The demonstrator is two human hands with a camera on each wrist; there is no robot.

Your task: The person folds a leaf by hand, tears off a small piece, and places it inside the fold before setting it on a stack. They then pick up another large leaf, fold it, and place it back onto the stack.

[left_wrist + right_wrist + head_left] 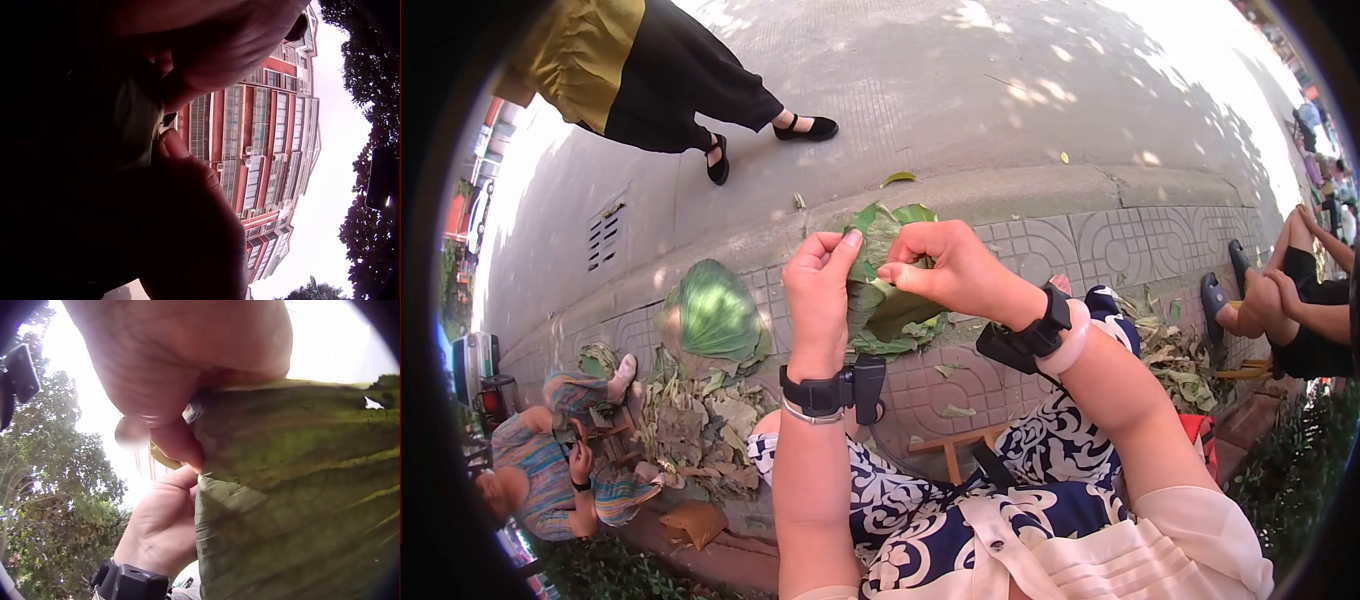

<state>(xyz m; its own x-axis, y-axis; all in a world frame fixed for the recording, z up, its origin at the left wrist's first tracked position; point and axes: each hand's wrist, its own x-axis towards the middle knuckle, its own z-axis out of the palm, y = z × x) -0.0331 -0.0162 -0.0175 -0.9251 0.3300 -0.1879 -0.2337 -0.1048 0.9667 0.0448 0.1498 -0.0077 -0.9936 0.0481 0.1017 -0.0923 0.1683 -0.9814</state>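
A large green lotus leaf (900,308), folded and creased, is held up in front of the lap in the head view. My left hand (812,288) pinches its left edge between thumb and fingers. On the other side my right hand (965,268), fingers curled and thumb tip bent in, pinches the leaf near its upper middle. In the right wrist view the veined leaf (300,481) spreads below the right hand (200,347), and a small hole shows near its upper edge. The left wrist view is dark, with a pale part of the leaf (136,122) between the hands.
Another folded lotus leaf (718,312) lies on the paving at left. Dry leaf scraps (700,425) are heaped beside it, with more scraps (1175,360) at right. A person in black shoes (805,127) stands ahead; others sit on both sides. A wooden stool (948,450) shows below.
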